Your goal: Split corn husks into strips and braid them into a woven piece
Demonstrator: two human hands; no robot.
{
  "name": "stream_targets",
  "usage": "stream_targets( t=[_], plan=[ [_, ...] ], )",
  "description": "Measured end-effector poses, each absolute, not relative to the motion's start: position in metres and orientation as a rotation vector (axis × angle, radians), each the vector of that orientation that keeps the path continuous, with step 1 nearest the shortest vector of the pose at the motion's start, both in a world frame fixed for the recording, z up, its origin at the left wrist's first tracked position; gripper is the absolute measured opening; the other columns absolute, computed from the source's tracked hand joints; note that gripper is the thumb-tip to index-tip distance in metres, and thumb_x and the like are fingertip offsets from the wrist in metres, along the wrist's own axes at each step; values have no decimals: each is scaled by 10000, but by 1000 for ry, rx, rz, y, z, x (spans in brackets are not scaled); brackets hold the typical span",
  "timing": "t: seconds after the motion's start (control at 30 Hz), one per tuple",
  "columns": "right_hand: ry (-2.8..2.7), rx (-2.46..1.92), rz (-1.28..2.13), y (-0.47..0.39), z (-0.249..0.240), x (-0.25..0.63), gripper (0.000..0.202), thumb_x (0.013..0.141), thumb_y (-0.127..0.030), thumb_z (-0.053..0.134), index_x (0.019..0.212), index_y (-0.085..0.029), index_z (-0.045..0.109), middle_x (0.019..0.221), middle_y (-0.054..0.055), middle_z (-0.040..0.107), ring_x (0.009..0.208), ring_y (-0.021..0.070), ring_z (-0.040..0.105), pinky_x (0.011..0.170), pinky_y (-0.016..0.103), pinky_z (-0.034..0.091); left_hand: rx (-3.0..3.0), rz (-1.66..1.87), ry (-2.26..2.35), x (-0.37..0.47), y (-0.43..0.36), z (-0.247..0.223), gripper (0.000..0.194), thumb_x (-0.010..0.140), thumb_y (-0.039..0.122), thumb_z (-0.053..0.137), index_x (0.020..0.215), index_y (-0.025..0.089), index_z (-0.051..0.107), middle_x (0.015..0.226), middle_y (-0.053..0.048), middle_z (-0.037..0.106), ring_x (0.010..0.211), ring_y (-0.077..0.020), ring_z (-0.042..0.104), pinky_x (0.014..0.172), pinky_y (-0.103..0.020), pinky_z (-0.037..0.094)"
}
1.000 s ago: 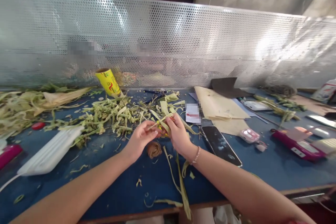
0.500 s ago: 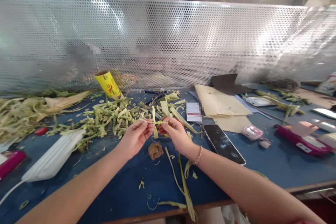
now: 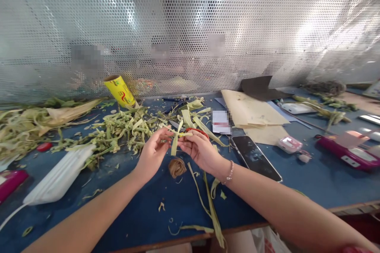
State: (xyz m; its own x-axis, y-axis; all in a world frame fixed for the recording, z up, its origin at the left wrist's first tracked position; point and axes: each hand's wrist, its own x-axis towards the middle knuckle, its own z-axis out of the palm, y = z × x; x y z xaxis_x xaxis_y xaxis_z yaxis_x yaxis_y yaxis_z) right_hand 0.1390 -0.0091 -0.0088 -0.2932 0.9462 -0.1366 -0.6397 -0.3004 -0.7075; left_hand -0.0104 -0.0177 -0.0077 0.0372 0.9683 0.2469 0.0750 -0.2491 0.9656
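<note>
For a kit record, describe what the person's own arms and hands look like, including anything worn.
Both forearms are bare, with no sleeves, gloves or cables on them. The left hand has nothing at the wrist; the right hand has a thin, pinkish beaded bracelet at its wrist.

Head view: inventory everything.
screen: 1, silver, back
table: 1, blue, below
tube: 1, yellow, back left
leaf strips: many, pale green, left, centre
coil: 1, brown, below hands
disc: 1, red, left
pleated pad: 1, white, left
plastic cases: 2, magenta, both sides
card: 1, white, centre right
paper: 2+, cream, back right
dark sheet: 1, black, back right
gadget: 1, white, back right
tangle: 1, grey, back right
phone: 1, black, right
trinket box: 1, pink, right
loop: 1, red, behind right hand
bracelet: 1, pink, right wrist
left hand: 1, bare, centre
right hand: 1, bare, centre
</note>
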Motion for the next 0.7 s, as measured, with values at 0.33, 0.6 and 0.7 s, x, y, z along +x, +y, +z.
stream_targets(
  t=[0.33, 0.6, 0.7],
  plan=[
    [-628, -543, 1886, -10, -12, 138, 101, 705, -124, 575, 687, -158, 482, 679, 9, 653, 622, 71, 629, 645, 171, 526, 2046, 1432, 987, -15, -17, -16, 108, 736, 178, 582, 822, 221, 631, 930, -51, 593, 880, -154, 587, 743, -290, 485],
    [-1037, -636, 1714, -11, -18, 138, 192, 661, -272, 619, 612, -164, 468, 589, -42, 535, 578, 62, 525, 536, 177, 421, 2074, 1384, 1077, -18, -21, -10, 138, 766, 263, 555, 762, 219, 685, 893, -53, 587, 841, -138, 575, 711, -248, 469],
    [-1300, -757, 1504, -8, -21, 139, 184, 705, -293, 564, 627, -170, 451, 557, -52, 464, 541, 64, 455, 542, 207, 387, 1985, 1351, 1118, -16, -23, -7, 189, 777, 305, 534, 724, 197, 679, 891, -59, 594, 847, -144, 569, 721, -251, 460]
  ],
)
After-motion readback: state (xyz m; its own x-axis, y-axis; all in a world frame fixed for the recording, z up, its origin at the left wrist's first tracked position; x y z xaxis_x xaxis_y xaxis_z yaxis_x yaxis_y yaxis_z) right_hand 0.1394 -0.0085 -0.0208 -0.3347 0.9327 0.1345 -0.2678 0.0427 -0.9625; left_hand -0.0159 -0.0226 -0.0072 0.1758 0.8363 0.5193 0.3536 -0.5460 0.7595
